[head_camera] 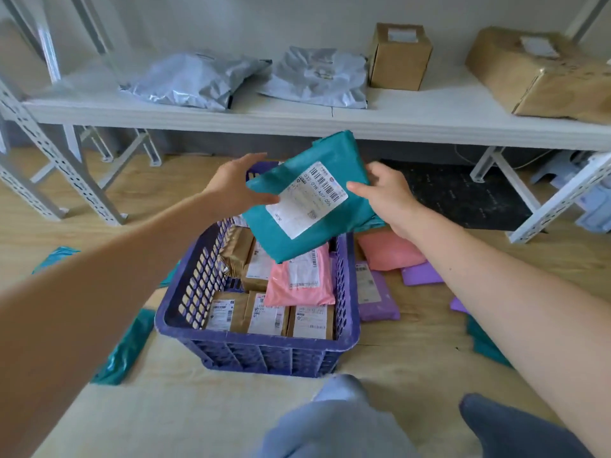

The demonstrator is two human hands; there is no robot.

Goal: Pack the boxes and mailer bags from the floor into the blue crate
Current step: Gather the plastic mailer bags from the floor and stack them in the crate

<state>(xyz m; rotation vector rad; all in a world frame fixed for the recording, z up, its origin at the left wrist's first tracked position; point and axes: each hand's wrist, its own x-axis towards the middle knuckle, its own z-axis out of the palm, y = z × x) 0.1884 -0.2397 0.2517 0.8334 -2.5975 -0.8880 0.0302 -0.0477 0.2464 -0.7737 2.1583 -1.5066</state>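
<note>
Crate (198, 282) left wall: bare gap beside boxes (267, 315).
Crate right: pink bag (299, 279) on top.
Above crate: teal bag (317, 196) blocks.

Teal mailer bag (310, 200) is smooth plastic with a soft sheen, its white paper label (307, 200) matt. Blue crate (264, 345), hard moulded plastic lattice, dull finish. Inside it, brown boxes (231, 312) of matt cardboard and a pink mailer bag (297, 282), slick plastic. Floor (413, 352) looks like pale wood, matt. Shelf (231, 114), white and smooth; grey mailer bags (191, 81) crinkled and glossy.
</note>
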